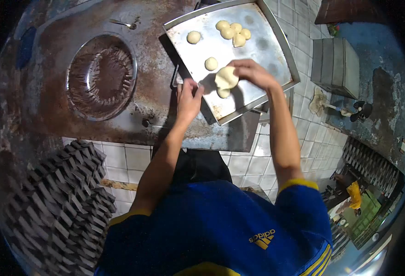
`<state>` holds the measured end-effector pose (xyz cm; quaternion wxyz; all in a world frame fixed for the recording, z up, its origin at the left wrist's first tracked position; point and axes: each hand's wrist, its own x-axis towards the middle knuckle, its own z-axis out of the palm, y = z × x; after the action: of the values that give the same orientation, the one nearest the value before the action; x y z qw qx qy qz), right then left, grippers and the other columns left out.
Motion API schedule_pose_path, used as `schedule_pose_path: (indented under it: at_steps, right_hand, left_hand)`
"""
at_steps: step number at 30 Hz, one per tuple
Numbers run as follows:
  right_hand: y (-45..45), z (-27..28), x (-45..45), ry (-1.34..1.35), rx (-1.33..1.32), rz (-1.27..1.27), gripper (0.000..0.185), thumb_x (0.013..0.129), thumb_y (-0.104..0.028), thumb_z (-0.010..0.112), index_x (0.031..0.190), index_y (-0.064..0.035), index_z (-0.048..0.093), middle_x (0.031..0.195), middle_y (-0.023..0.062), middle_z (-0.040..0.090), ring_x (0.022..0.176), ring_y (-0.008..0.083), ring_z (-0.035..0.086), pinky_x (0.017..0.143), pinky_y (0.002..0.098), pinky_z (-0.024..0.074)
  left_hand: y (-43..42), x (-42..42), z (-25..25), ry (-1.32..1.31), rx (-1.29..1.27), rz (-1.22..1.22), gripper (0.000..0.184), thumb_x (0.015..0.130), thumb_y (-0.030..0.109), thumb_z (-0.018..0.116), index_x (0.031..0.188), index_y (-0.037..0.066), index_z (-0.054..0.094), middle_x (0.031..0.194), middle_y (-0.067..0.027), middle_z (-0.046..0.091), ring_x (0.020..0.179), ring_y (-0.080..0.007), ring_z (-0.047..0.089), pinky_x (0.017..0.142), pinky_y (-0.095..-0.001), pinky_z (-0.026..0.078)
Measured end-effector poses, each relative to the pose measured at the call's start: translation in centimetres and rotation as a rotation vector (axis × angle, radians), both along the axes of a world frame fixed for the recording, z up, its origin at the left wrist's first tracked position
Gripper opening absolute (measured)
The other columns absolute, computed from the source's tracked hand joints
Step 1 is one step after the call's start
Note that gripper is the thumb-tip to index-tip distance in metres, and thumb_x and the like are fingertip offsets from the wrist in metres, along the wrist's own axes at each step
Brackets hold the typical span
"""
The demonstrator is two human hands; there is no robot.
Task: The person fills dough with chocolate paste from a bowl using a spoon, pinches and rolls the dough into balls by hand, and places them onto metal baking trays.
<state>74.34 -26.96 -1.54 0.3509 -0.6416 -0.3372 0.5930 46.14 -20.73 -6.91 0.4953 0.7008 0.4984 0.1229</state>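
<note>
A flattened, pale piece of dough hangs from my right hand, whose fingers pinch its right edge above a metal tray. Just below it, partly covered, is a smaller dough piece. My left hand is beside the tray's left edge, fingers apart and holding nothing. One dough ball lies close to the held piece, and another ball sits at the tray's upper left. A cluster of several balls touches together near the tray's top.
A large round bowl smeared with brown paste stands on the worn table at left. A spoon lies above it. Stacked slatted racks fill the lower left. A person in yellow is far off at right.
</note>
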Motion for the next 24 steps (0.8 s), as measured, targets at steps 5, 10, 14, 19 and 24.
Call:
schedule_pose_path:
  at_steps: [5, 10, 14, 19, 24]
  right_hand:
    - [0.7, 9.2, -15.2, -0.038, 0.188, -0.282, 0.025, 0.095, -0.008, 0.077, 0.117, 0.0032, 0.072, 0.100, 0.0033, 0.074, 0.093, 0.0094, 0.067, 0.084, 0.0260, 0.0542]
    - [5.9, 13.2, -25.2, 0.082, 0.518, -0.500, 0.017, 0.098, -0.012, 0.076, 0.104, 0.0014, 0.068, 0.086, -0.0003, 0.067, 0.080, 0.0067, 0.059, 0.074, 0.0240, 0.0495]
    - [11.9, 12.9, -32.0, -0.172, 0.561, -0.780, 0.022, 0.101, -0.017, 0.075, 0.093, 0.0029, 0.070, 0.082, 0.0015, 0.068, 0.078, 0.0060, 0.059, 0.069, 0.0245, 0.0491]
    - [16.3, 17.0, -35.7, 0.011, 0.544, -0.691, 0.026, 0.099, -0.020, 0.079, 0.094, 0.0048, 0.077, 0.080, 0.0022, 0.073, 0.070, 0.0048, 0.062, 0.061, 0.0211, 0.0470]
    - [17.5, 20.9, -38.5, 0.165, 0.335, -0.217, 0.031, 0.103, -0.029, 0.074, 0.101, 0.0019, 0.080, 0.088, 0.0031, 0.075, 0.077, 0.0060, 0.065, 0.066, 0.0233, 0.0498]
  left_hand:
    - [3.8, -1.1, 10.4, -0.697, -0.428, 0.149, 0.052, 0.115, 0.045, 0.044, 0.106, -0.001, 0.068, 0.094, -0.0089, 0.070, 0.089, -0.0146, 0.065, 0.082, -0.0350, 0.053]
    - [7.7, -5.6, 14.1, -0.717, -0.123, 0.290, 0.051, 0.115, 0.041, 0.050, 0.084, 0.002, 0.063, 0.075, -0.0018, 0.065, 0.065, -0.0108, 0.063, 0.061, -0.0286, 0.052]
    - [10.3, -10.4, 15.5, -0.816, -0.002, 0.285, 0.047, 0.113, 0.037, 0.055, 0.082, 0.003, 0.061, 0.070, 0.0010, 0.059, 0.066, -0.0077, 0.052, 0.059, -0.0315, 0.042]
    - [14.9, -18.1, 19.1, -1.027, -0.293, 0.281, 0.031, 0.111, 0.036, 0.059, 0.094, 0.009, 0.059, 0.086, 0.0053, 0.062, 0.075, -0.0011, 0.054, 0.064, -0.0213, 0.044]
    - [18.2, -24.1, 12.5, -0.820, -0.102, 0.076, 0.034, 0.107, 0.039, 0.060, 0.110, 0.006, 0.066, 0.100, -0.0042, 0.073, 0.087, -0.0197, 0.071, 0.078, -0.0317, 0.058]
